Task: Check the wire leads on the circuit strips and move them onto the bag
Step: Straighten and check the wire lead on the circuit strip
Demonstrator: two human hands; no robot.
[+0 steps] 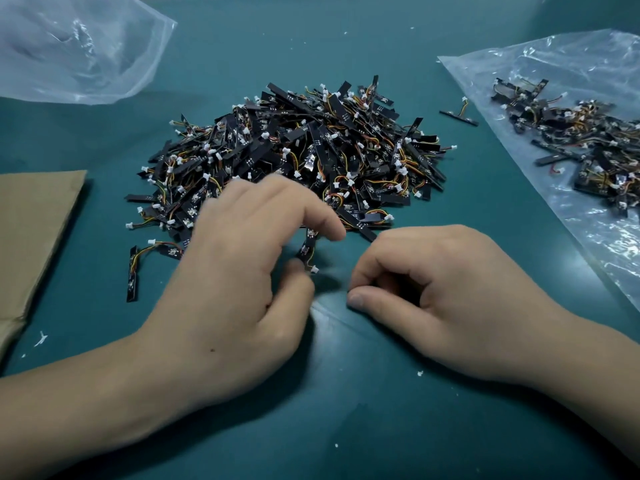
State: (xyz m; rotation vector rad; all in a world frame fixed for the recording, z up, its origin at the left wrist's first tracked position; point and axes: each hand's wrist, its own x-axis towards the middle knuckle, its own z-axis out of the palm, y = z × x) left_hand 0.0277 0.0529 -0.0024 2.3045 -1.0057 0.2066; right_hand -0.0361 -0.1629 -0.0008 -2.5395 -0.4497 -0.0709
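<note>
A big pile of black circuit strips (304, 150) with coloured wire leads and white plugs lies mid-table. At its near edge my left hand (239, 271) pinches one strip (307, 249) between thumb and forefinger, its white plug hanging below. My right hand (426, 289) rests on the table just to the right, fingers curled, holding nothing that I can see. A clear plastic bag (519, 74) lies flat at the right with several strips (571, 133) on it.
Teal table mat (346, 410). A second, crumpled clear bag (76, 46) sits at the back left. Brown cardboard (34, 230) lies at the left edge. One stray strip (459, 116) lies between the pile and the right bag, two more (133, 271) near the cardboard.
</note>
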